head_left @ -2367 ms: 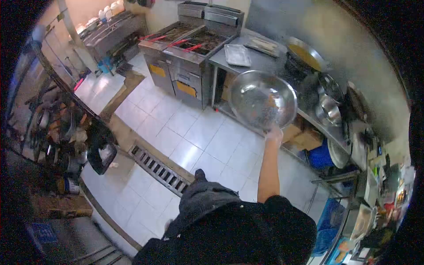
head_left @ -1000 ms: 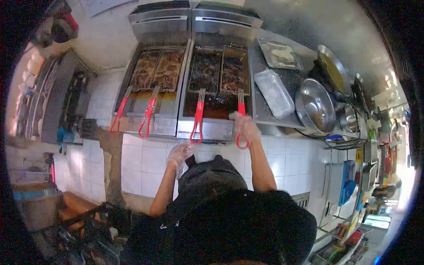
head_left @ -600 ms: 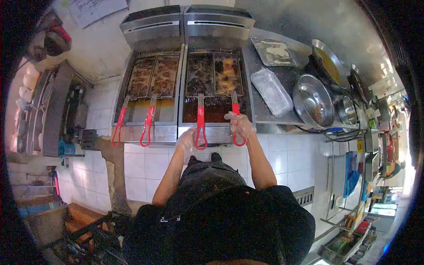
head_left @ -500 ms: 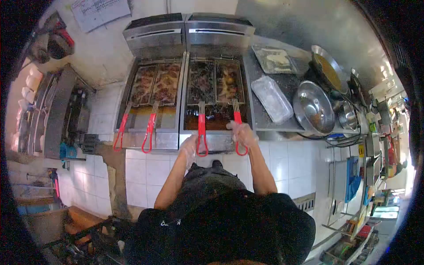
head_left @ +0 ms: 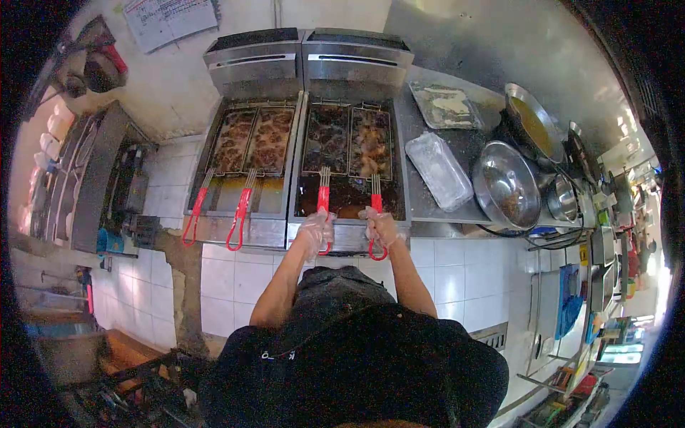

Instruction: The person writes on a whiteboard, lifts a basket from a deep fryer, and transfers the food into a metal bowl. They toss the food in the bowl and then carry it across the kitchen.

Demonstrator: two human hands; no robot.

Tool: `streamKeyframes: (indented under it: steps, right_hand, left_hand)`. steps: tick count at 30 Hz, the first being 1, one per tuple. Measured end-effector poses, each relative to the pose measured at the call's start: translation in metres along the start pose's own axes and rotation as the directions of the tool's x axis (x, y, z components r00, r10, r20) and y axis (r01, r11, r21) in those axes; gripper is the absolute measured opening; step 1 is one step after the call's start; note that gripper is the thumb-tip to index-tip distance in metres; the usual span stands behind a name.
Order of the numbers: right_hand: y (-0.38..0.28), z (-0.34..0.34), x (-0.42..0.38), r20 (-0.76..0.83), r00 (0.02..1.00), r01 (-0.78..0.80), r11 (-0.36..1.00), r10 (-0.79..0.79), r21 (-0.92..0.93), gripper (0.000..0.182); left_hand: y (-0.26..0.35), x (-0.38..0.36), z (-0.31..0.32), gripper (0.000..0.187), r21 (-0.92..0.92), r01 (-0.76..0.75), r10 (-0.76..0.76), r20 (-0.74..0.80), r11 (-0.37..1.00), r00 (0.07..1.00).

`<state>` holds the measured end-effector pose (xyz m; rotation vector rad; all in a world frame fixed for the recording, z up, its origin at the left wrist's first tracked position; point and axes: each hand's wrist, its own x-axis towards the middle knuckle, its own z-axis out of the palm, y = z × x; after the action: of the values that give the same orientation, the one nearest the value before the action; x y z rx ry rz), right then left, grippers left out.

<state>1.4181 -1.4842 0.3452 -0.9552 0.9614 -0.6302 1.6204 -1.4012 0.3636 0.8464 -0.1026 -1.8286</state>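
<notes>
My left hand (head_left: 315, 232), in a clear plastic glove, is closed around the red handle of a fryer basket (head_left: 327, 139) in the right-hand fryer. My right hand (head_left: 380, 225), gloved too, grips the red handle of the fryer basket (head_left: 371, 139) beside it. Browned pieces of food show in the right basket; the contents of the left one look darker. Both baskets sit in the dark oil of the fryer (head_left: 349, 232). In the neighbouring fryer (head_left: 250, 234), two more baskets (head_left: 242, 207) with red handles hold food in bubbling oil, untouched by my hands.
Right of the fryers, a steel counter (head_left: 428, 203) carries a white-dusted tray (head_left: 439, 165), another floury tray (head_left: 446, 105), a large steel bowl (head_left: 506, 182) and a pan of yellowish liquid (head_left: 534, 123). A dark appliance (head_left: 107, 178) stands at left.
My left hand has moved up and closed on its basket's handle. My right hand has shifted left together with its handle. The right basket has moved slightly left.
</notes>
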Motion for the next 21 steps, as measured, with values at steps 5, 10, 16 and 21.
streamKeyframes:
  steps: [5,10,16,21]
  right_hand:
    - [-0.007,0.006,-0.003,0.003,1.0,-0.016,0.998,0.016,-0.054,0.041]
    - [-0.007,0.007,-0.001,-0.046,0.998,-0.055,0.998,0.053,-0.042,0.034]
    - [-0.023,0.015,-0.007,-0.05,0.988,-0.146,0.989,0.147,0.027,0.02]
    - [-0.003,0.003,0.004,-0.052,0.987,-0.148,0.988,0.151,0.052,0.021]
  left_hand:
    - [0.021,-0.009,0.017,0.028,0.21,0.03,0.009,-0.181,0.977,0.983]
    - [0.009,-0.032,0.023,0.028,0.172,-0.043,0.058,-0.083,0.984,0.995]
    - [0.001,0.003,-0.01,0.023,-0.242,-0.029,0.033,0.012,0.97,0.999]
    - [-0.008,0.004,-0.013,0.02,0.23,-0.141,0.159,-0.061,0.963,0.985]
